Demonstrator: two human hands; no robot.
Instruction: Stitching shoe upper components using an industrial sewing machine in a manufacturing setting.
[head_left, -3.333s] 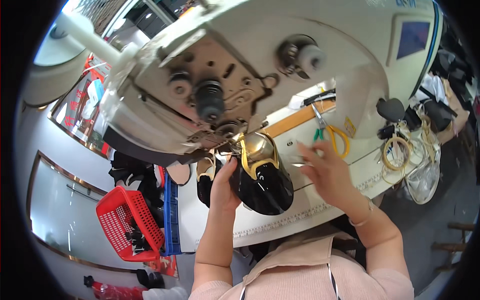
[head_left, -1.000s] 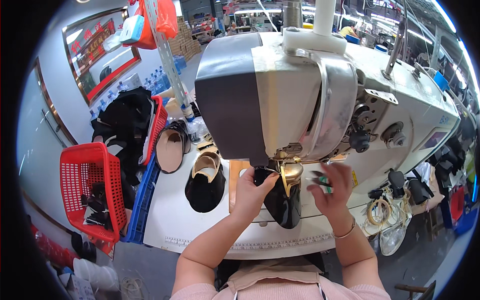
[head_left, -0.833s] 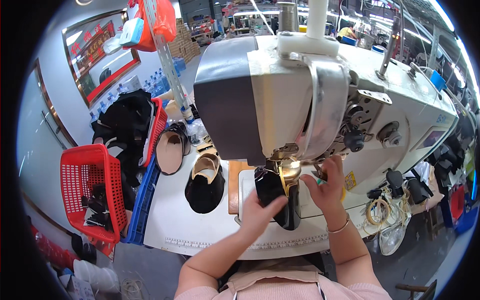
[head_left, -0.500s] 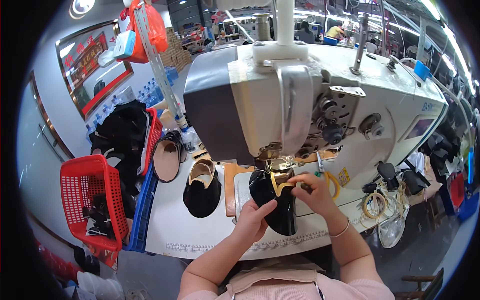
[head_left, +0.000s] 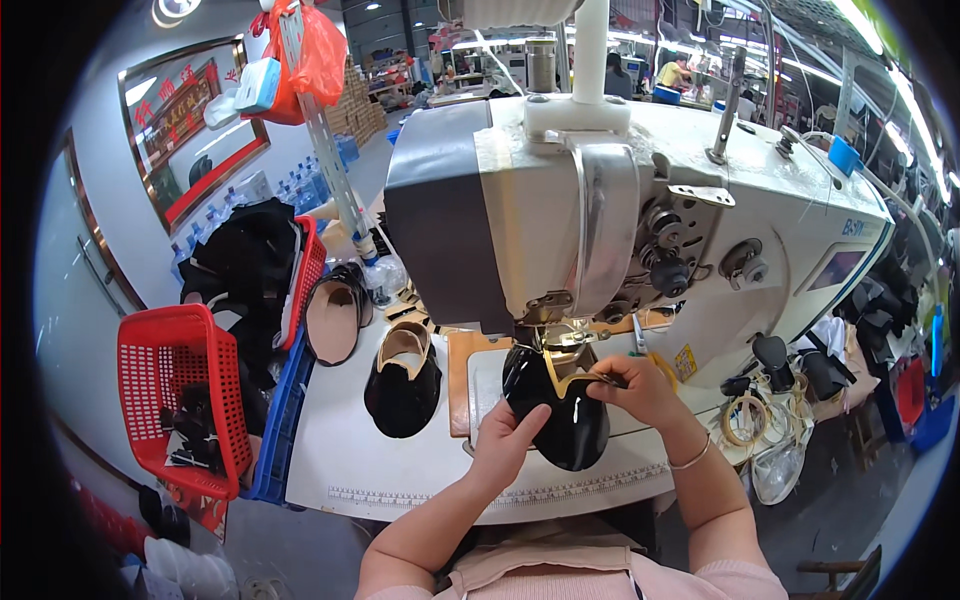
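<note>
A glossy black shoe upper (head_left: 574, 432) with a tan inner edge lies under the needle area of a white sewing machine (head_left: 520, 220). My left hand (head_left: 507, 440) grips its left side, thumb on top and fingers partly hidden beneath. At the upper's right side, my right hand (head_left: 646, 393) pinches the tan-edged rim and holds it slightly raised. The needle and presser foot (head_left: 548, 338) stand just beyond the rim; exact contact is hard to make out. A second black shoe upper (head_left: 403, 388) rests on the white table to the left.
Tan-lined shoe pieces (head_left: 336, 318) lie at the table's far left. Beyond the left edge stand a red basket (head_left: 237, 435) of black scraps and a blue crate (head_left: 275, 440). Rolls of tape (head_left: 745, 420) lie at right; scissors (head_left: 640, 330) rest behind my right hand.
My right hand has shifted a little to the right, drawing the tan rim outward. The upper has turned and shows more of its right side. My left hand keeps its hold.
</note>
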